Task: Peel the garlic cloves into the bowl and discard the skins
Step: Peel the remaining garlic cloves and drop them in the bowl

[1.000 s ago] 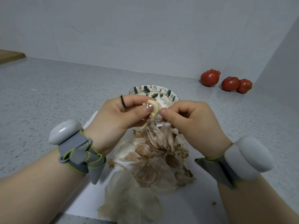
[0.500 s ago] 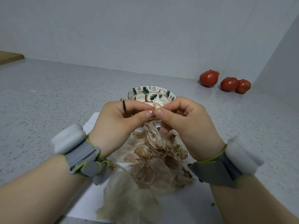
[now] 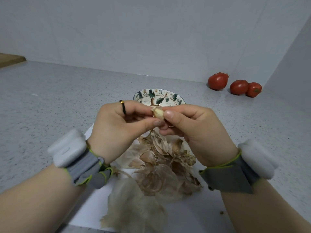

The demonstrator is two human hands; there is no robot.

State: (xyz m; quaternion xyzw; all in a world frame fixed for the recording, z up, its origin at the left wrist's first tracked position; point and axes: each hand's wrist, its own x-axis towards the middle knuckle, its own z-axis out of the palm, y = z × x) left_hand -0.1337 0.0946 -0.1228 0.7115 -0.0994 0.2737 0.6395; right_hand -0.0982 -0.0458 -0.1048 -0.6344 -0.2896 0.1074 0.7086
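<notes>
Both hands pinch one small tan garlic clove (image 3: 158, 113) between their fingertips: the left hand (image 3: 121, 125) grips it from the side and underneath with thumb and forefinger, and the right hand (image 3: 193, 130) presses its thumb on the near face with its fingers curled behind. Half a second ago the two hands were closed so tightly together that the clove barely showed. Now they have eased apart a little and the clove sits in plain view, with a flap of skin lifted at its upper left end and a thin strand hanging under the left thumb. In my judgement the peel is started but not finished, since most of the clove looks covered. It is held in the air, just in front of the round ceramic bowl (image 3: 139, 95) painted with green leaves, not in it. Directly below lies a heap of dry, papery brown garlic skins (image 3: 159, 165) on a white sheet (image 3: 193, 216), so loosened skin should fall there. The sheet rests on a grey speckled countertop (image 3: 50, 106); three red tomatoes (image 3: 239, 87) sit well apart, by the back wall.
</notes>
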